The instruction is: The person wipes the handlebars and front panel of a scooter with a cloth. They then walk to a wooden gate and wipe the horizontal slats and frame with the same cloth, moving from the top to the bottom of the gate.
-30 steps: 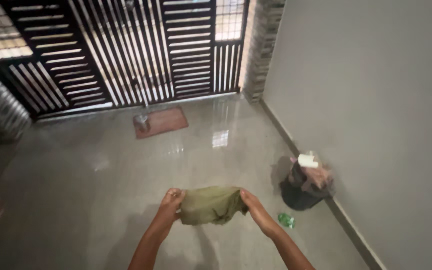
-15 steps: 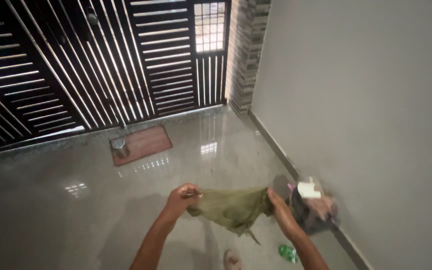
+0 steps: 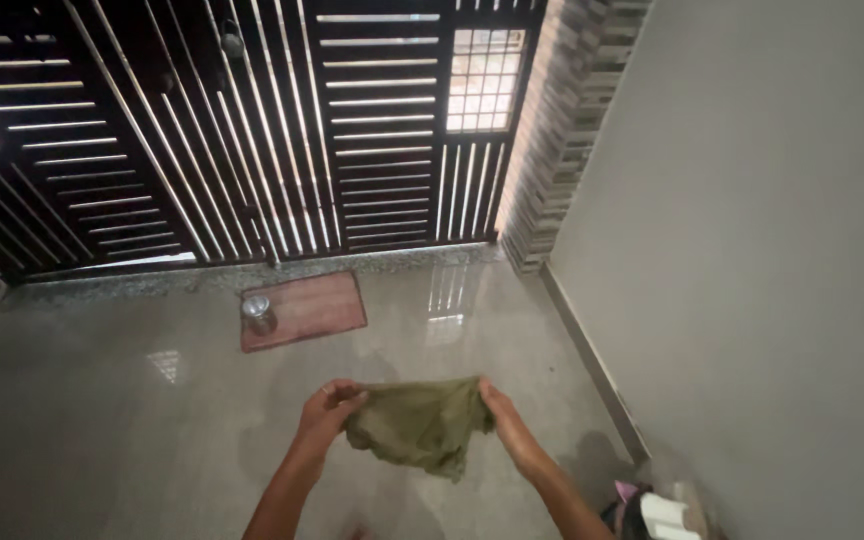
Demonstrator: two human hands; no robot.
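An olive-green cloth (image 3: 420, 425) hangs stretched between both my hands, low in the middle of the view, above a glossy grey floor. My left hand (image 3: 327, 410) pinches its left upper corner. My right hand (image 3: 505, 425) grips the right upper edge. The lower part of the cloth sags in loose folds to a point.
A dark slatted metal gate (image 3: 252, 130) closes the far side. A reddish doormat (image 3: 304, 310) lies before it with a small steel pot (image 3: 257, 313) on its left end. A grey wall (image 3: 772, 250) runs along the right. A dark bin with pink and white items (image 3: 657, 515) sits at the bottom right.
The view has tilted up, so the gate fills more of the frame and the bin has slid to the bottom right corner. Both hands still hold the cloth, now drawn closer together.
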